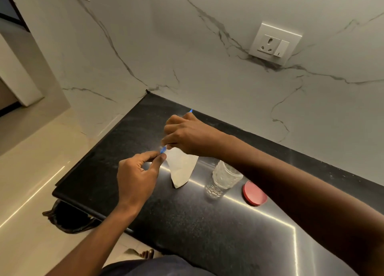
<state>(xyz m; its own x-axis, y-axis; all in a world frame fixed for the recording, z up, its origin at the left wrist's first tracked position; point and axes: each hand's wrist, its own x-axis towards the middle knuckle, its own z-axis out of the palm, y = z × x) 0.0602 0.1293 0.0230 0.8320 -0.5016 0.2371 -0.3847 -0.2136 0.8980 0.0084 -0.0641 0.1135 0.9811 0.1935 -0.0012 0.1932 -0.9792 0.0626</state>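
Note:
A clear plastic pouch holding pale powder hangs above the black counter, its lower corner touching the surface. Along its top runs a blue zip strip. My right hand grips the pouch's top edge, and the blue strip's far end sticks out beyond my fingers. My left hand pinches the strip's near blue end between thumb and forefinger. The pouch's upper part is hidden behind my right hand.
A textured clear glass stands just right of the pouch, under my right forearm. A red round lid lies flat beyond it. A marble wall with a socket backs the counter. A dark bin sits on the floor left.

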